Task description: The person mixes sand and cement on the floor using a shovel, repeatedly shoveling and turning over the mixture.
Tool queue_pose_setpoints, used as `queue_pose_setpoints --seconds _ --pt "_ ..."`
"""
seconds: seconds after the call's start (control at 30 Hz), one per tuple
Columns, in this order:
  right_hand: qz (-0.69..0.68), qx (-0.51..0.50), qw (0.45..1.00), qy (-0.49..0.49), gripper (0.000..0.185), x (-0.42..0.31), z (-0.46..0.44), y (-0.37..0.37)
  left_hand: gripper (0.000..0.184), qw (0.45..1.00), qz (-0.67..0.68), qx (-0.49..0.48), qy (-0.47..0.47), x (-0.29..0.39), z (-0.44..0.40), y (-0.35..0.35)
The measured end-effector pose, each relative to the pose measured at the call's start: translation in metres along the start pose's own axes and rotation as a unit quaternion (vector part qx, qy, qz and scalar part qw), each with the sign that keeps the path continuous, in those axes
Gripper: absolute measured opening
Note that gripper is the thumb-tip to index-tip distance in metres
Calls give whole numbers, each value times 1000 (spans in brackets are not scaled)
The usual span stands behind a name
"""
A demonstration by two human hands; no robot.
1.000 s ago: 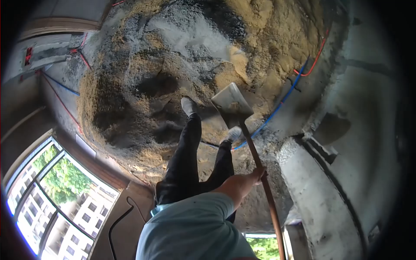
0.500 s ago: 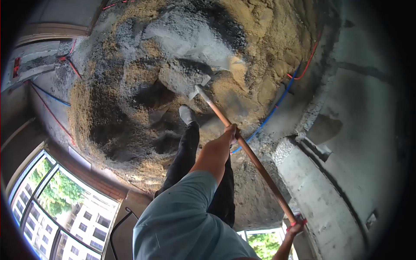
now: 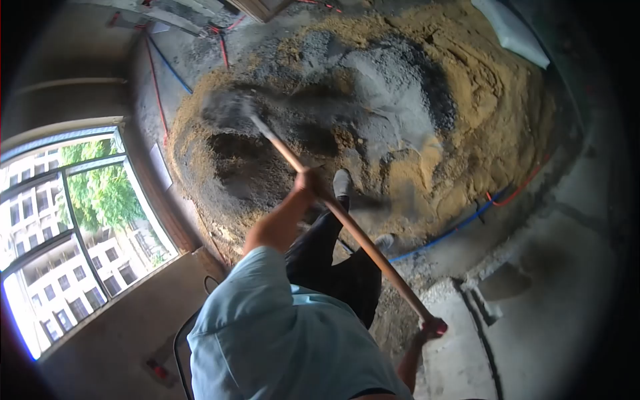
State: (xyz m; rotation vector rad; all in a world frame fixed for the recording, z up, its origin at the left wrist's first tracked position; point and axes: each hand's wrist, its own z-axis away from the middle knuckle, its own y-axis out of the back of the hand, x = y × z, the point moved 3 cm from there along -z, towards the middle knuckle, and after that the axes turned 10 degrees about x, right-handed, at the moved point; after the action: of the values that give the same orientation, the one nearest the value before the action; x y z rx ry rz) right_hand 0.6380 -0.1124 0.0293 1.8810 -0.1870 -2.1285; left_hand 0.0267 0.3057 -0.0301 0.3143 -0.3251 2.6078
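My left hand (image 3: pixel 309 185) is wrapped round the middle of a shovel's long wooden handle (image 3: pixel 360 235). Lower right, my right hand (image 3: pixel 432 329) grips the handle's rear end, where something pinkish-red shows. The shovel's metal socket (image 3: pixel 261 125) points to the upper left, and its blade is smeared by motion over the left part of a pile. That pile (image 3: pixel 393 87) mixes grey powder with yellow sand and dark, damp-looking patches. My shoe (image 3: pixel 342 183), dusted grey, is planted at the pile's near edge.
A window (image 3: pixel 80 213) fills the left side. Blue and red conduits (image 3: pixel 460 223) run along the floor by the pile's right edge. A white sack (image 3: pixel 512 33) lies at the far right. At the lower right the concrete has a channel (image 3: pixel 480 307) cut in it.
The shovel's head has swung left across the pile, from the middle to the left side, blurring. Both hands keep their hold, and the view has turned left.
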Motion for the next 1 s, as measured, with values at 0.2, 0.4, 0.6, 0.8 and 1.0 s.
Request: queue_pose_setpoints --seconds 0.2,0.4,0.6,0.8,1.0 --pt "-34 -431 833 344 31 -163 205 -204 18 978 -73 126 -147 178 -3 70" --pt "22 -426 904 23 31 -50 88 -88 18 972 -73 15 -223 65 141 14" --pt "162 -87 963 -195 19 -34 17 115 22 989 -111 60 -74 -177 94 -9" --pt "356 129 924 -62 28 -152 5 373 18 947 -251 19 197 -501 94 77" --pt "654 -21 701 284 49 -298 44 399 16 848 -343 139 380 -650 167 140"
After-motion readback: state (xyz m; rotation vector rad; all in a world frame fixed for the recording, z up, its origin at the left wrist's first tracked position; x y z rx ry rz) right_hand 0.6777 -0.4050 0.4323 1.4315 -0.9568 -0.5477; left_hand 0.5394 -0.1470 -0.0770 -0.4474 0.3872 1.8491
